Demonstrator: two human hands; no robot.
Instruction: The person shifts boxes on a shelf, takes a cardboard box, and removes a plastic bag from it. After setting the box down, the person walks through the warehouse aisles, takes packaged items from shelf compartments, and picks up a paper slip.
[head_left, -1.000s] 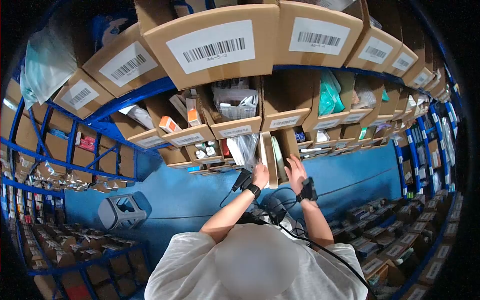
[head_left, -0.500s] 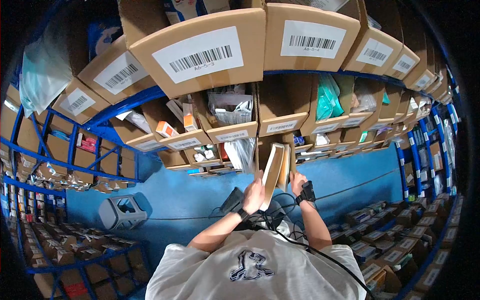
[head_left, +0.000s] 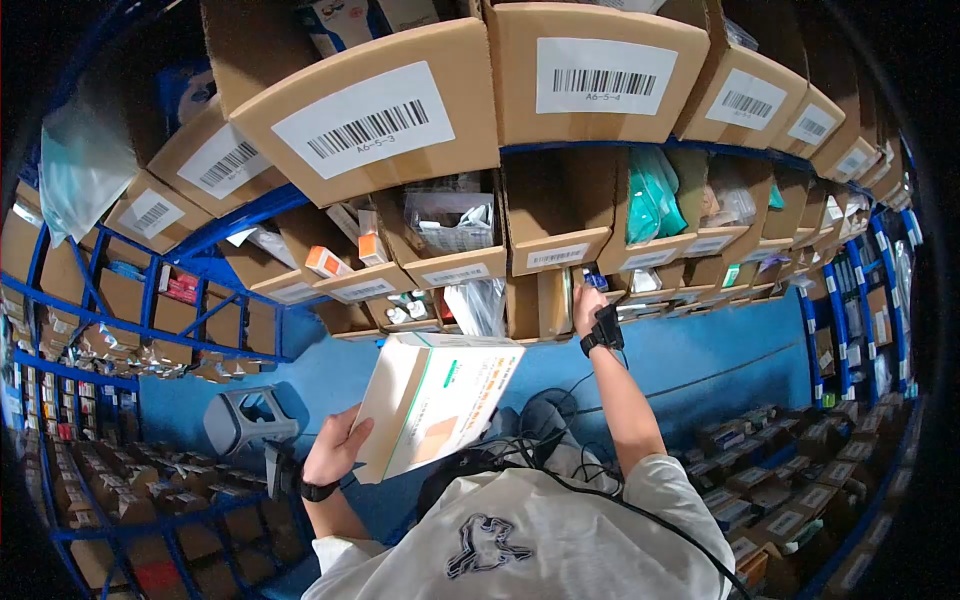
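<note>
A white carton [head_left: 445, 400] with green and orange print is tilted in front of my chest. My left hand [head_left: 335, 447] is closed on its lower left edge, thumb on the near side. Farther forward, my right hand [head_left: 590, 312] is at the right front corner of a cardboard bin [head_left: 522, 308] on the low shelf. Its fingers look closed around the bin's side wall, though their tips are partly hidden. A thin, pale upright item [head_left: 556, 300] stands inside that bin.
Barcoded cardboard bins [head_left: 365, 120] fill the blue shelving ahead, overhanging the lower rows. A plastic bag [head_left: 475, 305] sticks out left of the bin. A grey stool [head_left: 250, 418] stands on the blue floor at left. Cables [head_left: 590, 480] hang by my body. More bins [head_left: 780, 490] lie behind right.
My left hand has drawn the carton out of the bin, back and to the left, turning its printed face up. The bin has slid inward on the shelf, and my right hand has moved forward.
</note>
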